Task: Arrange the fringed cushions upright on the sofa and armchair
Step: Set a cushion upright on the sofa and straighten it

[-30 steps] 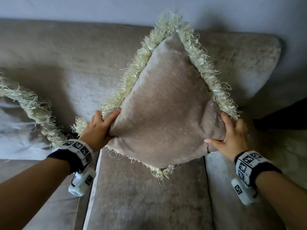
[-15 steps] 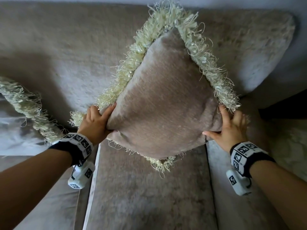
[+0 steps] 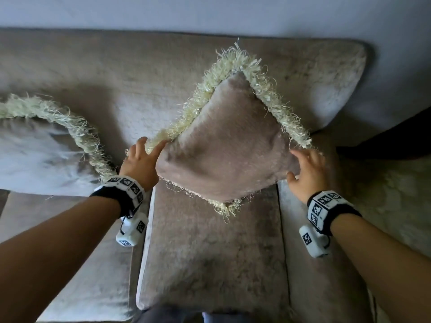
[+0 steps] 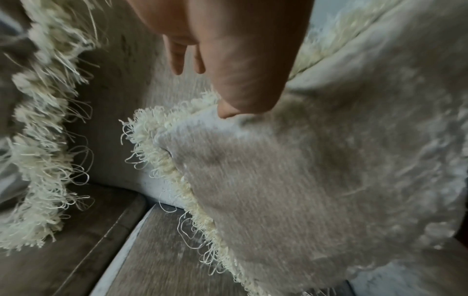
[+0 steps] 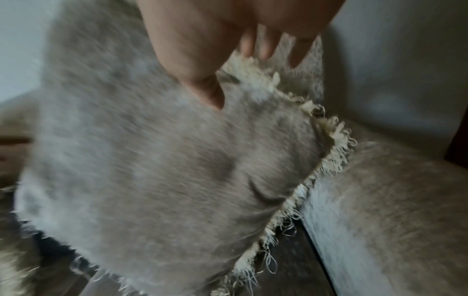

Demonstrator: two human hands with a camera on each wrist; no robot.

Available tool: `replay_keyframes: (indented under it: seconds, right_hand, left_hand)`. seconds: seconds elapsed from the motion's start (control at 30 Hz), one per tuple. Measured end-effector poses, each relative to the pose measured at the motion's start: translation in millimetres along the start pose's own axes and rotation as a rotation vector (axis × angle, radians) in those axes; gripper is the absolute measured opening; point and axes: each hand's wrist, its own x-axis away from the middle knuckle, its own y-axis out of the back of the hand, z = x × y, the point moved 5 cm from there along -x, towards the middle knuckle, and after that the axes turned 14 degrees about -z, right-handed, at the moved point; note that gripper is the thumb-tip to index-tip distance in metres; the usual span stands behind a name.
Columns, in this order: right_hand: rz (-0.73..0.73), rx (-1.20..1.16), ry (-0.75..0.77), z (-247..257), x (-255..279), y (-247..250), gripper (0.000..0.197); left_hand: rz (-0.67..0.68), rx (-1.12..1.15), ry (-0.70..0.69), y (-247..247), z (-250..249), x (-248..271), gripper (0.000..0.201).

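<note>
The left hand and right hand are lying open, fingers straight, touching opposite side corners of a taupe velvet cushion with cream fringe — gripping nothing. The cushion is standing on one corner against the backrest of the taupe sofa; a second fringed cushion is leaning further left.

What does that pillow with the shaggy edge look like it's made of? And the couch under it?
The fringed cushion looks like a soft, plush taupe fabric, perhaps chenille or velvet: it has a fuzzy nap and dents under the hands. Its fringe seems to be cream yarn or thread, with loose loops and stray strands. The sofa appears covered in a similar matte, short-pile beige fabric with a mottled sheen.
</note>
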Motion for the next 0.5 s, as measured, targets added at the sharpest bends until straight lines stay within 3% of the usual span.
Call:
replay_keyframes:
  seconds: [0.1, 0.17, 0.33, 0.5]
  right_hand:
    - [0.063, -0.071, 0.128, 31, 11, 24, 0.048]
    - [0.100, -0.077, 0.196, 54, 14, 39, 0.045]
    - [0.129, -0.102, 0.168, 107, 19, 73, 0.047]
    - [0.146, -0.095, 0.204, 143, 32, 93, 0.045]
  left_hand:
    - [0.031, -0.055, -0.060, 29, -1, 18, 0.083]
    - [0.046, -0.051, -0.021, 51, 6, 30, 0.074]
    - [0.081, 0.018, 0.044, 105, 30, 46, 0.069]
    - [0.024, 0.080, 0.064, 138, 60, 56, 0.058]
